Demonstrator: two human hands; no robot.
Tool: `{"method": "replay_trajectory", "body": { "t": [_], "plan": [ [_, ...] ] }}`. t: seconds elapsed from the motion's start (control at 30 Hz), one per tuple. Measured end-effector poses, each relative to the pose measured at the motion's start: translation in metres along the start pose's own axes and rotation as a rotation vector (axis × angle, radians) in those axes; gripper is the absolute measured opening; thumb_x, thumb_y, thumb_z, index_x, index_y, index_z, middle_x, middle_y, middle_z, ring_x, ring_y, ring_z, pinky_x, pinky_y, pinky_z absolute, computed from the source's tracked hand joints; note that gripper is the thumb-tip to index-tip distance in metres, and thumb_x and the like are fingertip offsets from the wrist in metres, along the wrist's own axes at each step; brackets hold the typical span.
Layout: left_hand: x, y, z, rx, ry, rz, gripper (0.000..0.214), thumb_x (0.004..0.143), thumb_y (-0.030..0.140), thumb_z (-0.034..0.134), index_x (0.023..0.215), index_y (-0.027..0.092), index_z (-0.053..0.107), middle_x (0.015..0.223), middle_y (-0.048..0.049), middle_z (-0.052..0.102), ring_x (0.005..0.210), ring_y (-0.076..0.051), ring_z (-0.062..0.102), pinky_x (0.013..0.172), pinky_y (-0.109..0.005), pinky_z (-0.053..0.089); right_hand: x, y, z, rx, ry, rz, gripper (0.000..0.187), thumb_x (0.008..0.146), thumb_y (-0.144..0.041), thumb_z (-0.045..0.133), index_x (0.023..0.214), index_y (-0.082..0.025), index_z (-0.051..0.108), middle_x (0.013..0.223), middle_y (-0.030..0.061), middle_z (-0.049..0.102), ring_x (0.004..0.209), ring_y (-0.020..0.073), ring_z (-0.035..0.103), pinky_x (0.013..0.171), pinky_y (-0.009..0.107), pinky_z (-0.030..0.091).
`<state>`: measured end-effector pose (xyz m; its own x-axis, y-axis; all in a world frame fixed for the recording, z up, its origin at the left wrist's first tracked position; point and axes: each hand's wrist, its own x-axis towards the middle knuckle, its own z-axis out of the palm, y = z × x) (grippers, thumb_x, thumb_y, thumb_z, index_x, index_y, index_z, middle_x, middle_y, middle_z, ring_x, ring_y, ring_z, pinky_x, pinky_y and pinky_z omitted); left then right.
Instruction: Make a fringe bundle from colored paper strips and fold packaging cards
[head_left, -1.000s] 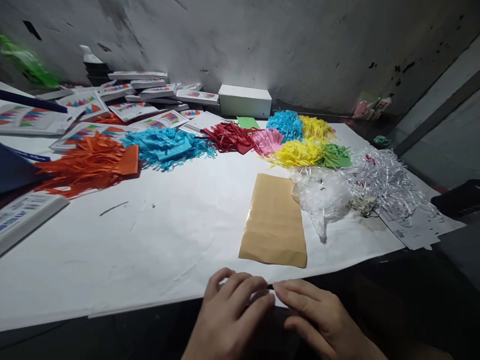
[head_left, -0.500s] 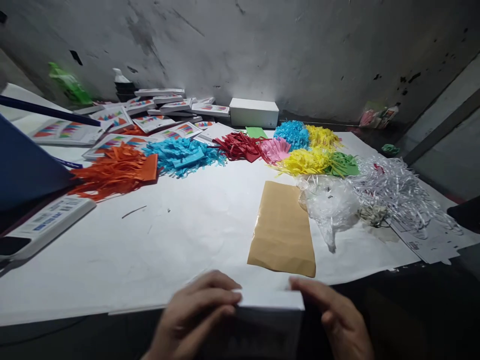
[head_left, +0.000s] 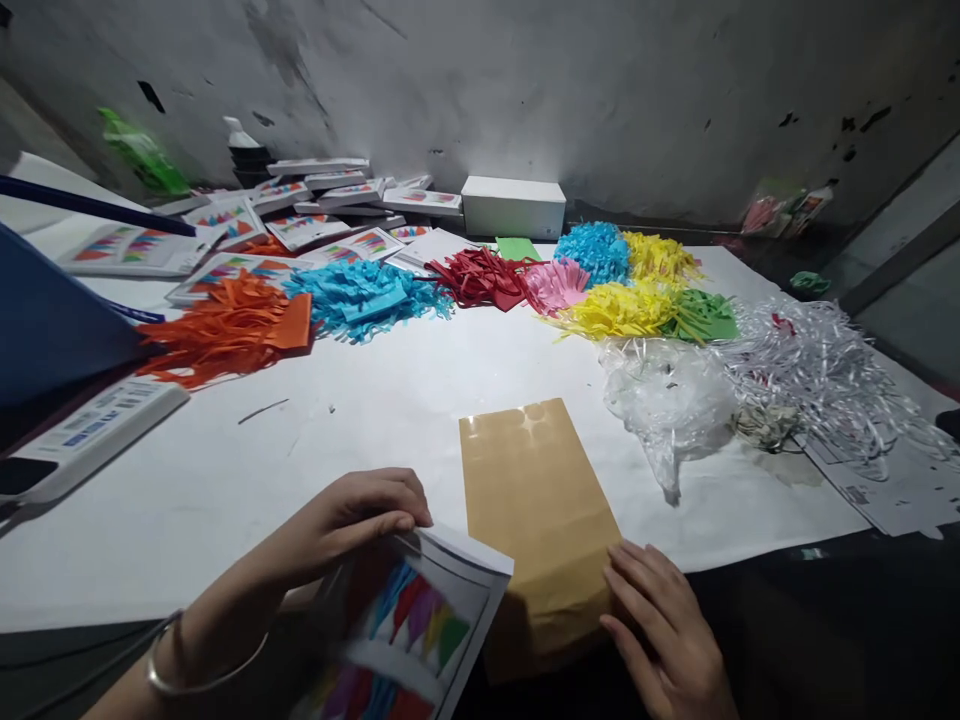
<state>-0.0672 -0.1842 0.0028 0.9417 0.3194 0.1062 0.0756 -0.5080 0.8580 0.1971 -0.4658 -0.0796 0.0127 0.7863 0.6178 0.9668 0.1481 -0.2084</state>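
Note:
My left hand (head_left: 367, 515) is closed over the top edge of a white box (head_left: 427, 610) printed with colourful tassel garlands. The box is tilted at the table's front edge, and its lower part is blurred. Beside it lies a brown sheet of round clear stickers (head_left: 536, 500), whose near end reaches past the table edge. My right hand (head_left: 664, 625) rests its fingertips on the sheet's right edge, fingers stretched and thumb apart.
Across the white-covered table lie orange (head_left: 232, 330), blue (head_left: 367, 300), red (head_left: 480, 277) and yellow (head_left: 619, 310) paper tassels. Several printed boxes (head_left: 300, 230) are piled behind. A clear plastic bag (head_left: 667, 400) and silvery strings (head_left: 832, 380) lie to the right. A blue panel (head_left: 52, 320) stands left.
The sticker sheet has moved toward me and turned. My right hand has left the box for the sheet's edge. My left hand has shifted left, tilting the box so its printed face shows.

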Motion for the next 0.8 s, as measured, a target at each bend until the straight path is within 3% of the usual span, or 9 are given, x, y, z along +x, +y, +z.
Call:
{"method": "replay_trajectory", "body": {
  "t": [0.1,0.23,0.4,0.47,0.53,0.7,0.8],
  "plan": [
    [0.006,0.004,-0.015,-0.021,-0.035,0.015,0.022,0.097,0.027,0.055,0.093,0.022,0.077,0.085,-0.0064,0.073,0.075,-0.020,0.069,0.068,-0.024,0.055,0.009,0.000,0.003,-0.063,-0.064,-0.032,0.029,0.095,-0.016,0.059,0.123,-0.016,0.065,0.120,0.0099,0.072,0.115,0.0264,0.065,0.097,0.043,0.050],
    [0.008,0.013,-0.027,0.011,-0.091,-0.035,0.020,0.097,0.027,0.057,0.095,0.023,0.077,0.086,-0.0059,0.073,0.076,-0.019,0.069,0.070,-0.023,0.055,0.024,-0.002,0.007,0.005,0.011,0.048,0.010,0.095,-0.013,0.059,0.100,-0.015,0.068,0.094,0.0075,0.071,0.088,0.0212,0.065,0.087,0.040,0.046],
    [0.019,0.019,0.016,-0.028,-0.341,-0.063,0.025,0.099,0.030,0.053,0.102,0.020,0.077,0.118,-0.0123,0.071,0.101,-0.022,0.071,0.086,-0.027,0.056,0.041,-0.005,0.021,-0.017,-0.119,0.093,0.031,0.101,-0.030,0.053,0.125,-0.013,0.061,0.109,0.0128,0.066,0.097,0.0251,0.062,0.082,0.041,0.049],
    [0.021,0.022,0.034,-0.021,-0.329,-0.055,0.026,0.099,0.027,0.052,0.100,0.020,0.076,0.130,-0.0134,0.067,0.110,-0.024,0.069,0.090,-0.029,0.055,0.042,-0.009,0.027,-0.042,-0.145,0.101,0.032,0.101,-0.033,0.052,0.123,-0.012,0.062,0.105,0.0128,0.065,0.092,0.0248,0.062,0.077,0.040,0.049],
    [0.020,0.027,0.044,-0.018,-0.285,-0.052,0.025,0.099,0.025,0.051,0.096,0.020,0.076,0.129,-0.0134,0.068,0.108,-0.025,0.070,0.087,-0.029,0.055,0.036,-0.013,0.030,-0.029,-0.113,0.089,0.030,0.101,-0.031,0.053,0.119,-0.010,0.063,0.100,0.0127,0.065,0.088,0.0233,0.062,0.075,0.038,0.050],
    [0.015,0.035,0.052,-0.068,-0.283,-0.013,0.022,0.097,0.022,0.053,0.099,0.020,0.075,0.107,-0.0115,0.077,0.091,-0.024,0.074,0.076,-0.027,0.055,0.016,-0.016,0.028,0.012,-0.077,0.090,0.025,0.097,-0.027,0.061,0.116,-0.012,0.064,0.097,0.0104,0.063,0.086,0.0204,0.061,0.075,0.035,0.050],
    [0.013,0.034,0.054,-0.041,-0.297,-0.044,0.021,0.096,0.020,0.053,0.097,0.021,0.074,0.117,-0.0108,0.074,0.093,-0.022,0.073,0.079,-0.026,0.055,0.012,-0.012,0.025,0.007,-0.123,0.051,0.034,0.096,-0.022,0.061,0.129,-0.014,0.061,0.100,0.0099,0.062,0.085,0.0199,0.061,0.074,0.035,0.048]
  ]
}}
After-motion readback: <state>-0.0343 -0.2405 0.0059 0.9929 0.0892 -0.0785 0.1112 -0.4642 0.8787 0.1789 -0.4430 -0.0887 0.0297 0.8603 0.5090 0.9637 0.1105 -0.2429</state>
